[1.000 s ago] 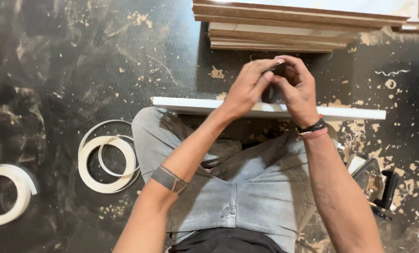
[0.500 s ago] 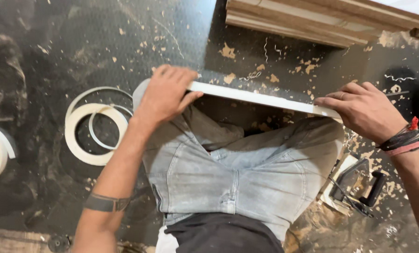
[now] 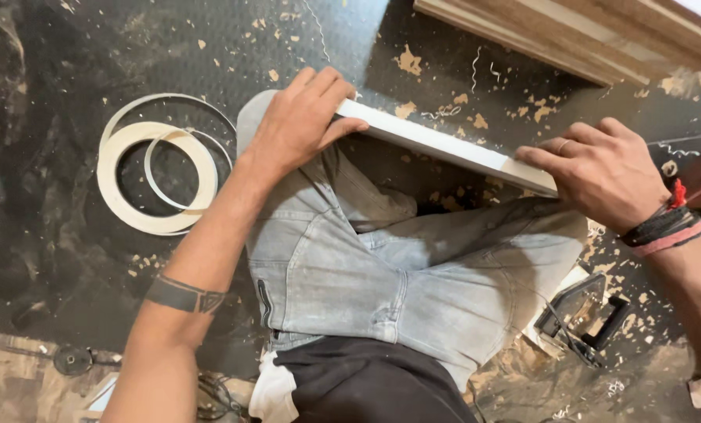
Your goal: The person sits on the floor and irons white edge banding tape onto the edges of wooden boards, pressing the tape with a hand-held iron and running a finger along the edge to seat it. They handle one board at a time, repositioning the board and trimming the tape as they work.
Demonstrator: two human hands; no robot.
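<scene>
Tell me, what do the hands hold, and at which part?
The left hand grips one end of the long white board; the right hand grips the other end.

White strip's (image 3: 437,142) ends under both hands (image 3: 299,125).

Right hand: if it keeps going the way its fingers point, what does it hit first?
The right hand points left along the white board. Nothing sits between; likely first contact is the left hand gripping the far end.

Left hand (image 3: 299,121) and right hand (image 3: 601,172) grip ends of white board (image 3: 437,143), which lies across knees in jeans (image 3: 350,266). Tape coil (image 3: 158,176) left of board; wood planks (image 3: 578,35) above it, black tool (image 3: 581,317) below right.
</scene>
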